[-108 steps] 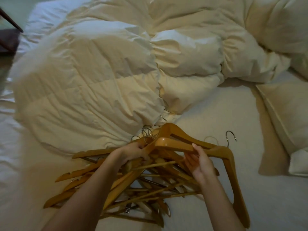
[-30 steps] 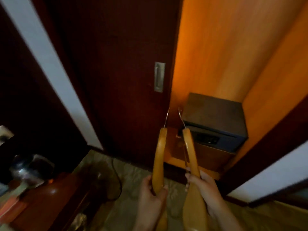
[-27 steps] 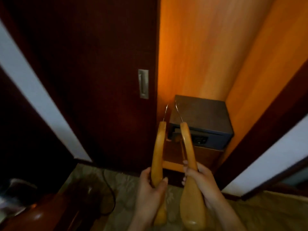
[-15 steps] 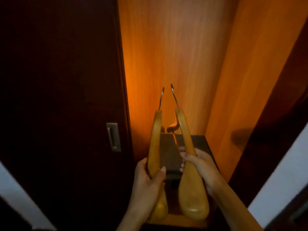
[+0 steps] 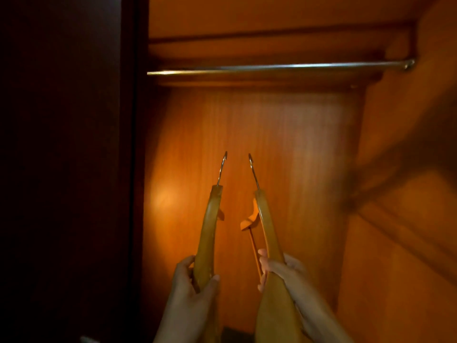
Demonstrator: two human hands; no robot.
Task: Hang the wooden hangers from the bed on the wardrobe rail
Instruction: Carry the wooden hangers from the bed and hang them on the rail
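Observation:
I face the open wardrobe. My left hand (image 5: 190,290) grips one wooden hanger (image 5: 209,231) seen edge-on, with its metal hook pointing up. My right hand (image 5: 284,276) grips a second wooden hanger (image 5: 267,224), also edge-on, hook up and leaning slightly left. The two hooks end close together, well below the metal wardrobe rail (image 5: 272,68), which runs bare across the top of the compartment. Neither hook touches the rail.
A dark wardrobe door (image 5: 66,157) closes off the left side. Orange wooden panels form the back wall (image 5: 284,144) and the right side wall (image 5: 400,219). A wooden shelf sits just above the rail. The top of a dark box (image 5: 235,331) shows at the bottom.
My view has tilted upward, so the rail is now visible and the dark box has dropped to the bottom edge. Both hands still hold their hangers, now spread slightly further apart.

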